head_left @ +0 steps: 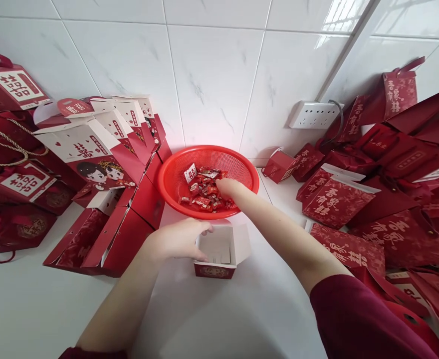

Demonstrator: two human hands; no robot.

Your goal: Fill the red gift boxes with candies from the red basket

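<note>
In front of me on the white tabletop stands a small red gift box (215,270) with its top open and white inside. My left hand (182,239) grips the box's left side, fingers at the back and thumb near the front corner. Behind the box is a round red plastic basket (207,216) holding a heap of red-wrapped candies (202,201). My right hand (228,188) reaches down into the basket at the candies' right side. Its fingertips are hidden, so what they hold does not show. A pale flap (242,243) sticks out from the box's right side.
Red and white open cartons with cartoon figures (96,154) stand in a row at left, beside stacked red gift boxes (25,184). Many red boxes (339,197) crowd the right side. A power strip (314,115) is on the tiled wall (212,70) behind the basket.
</note>
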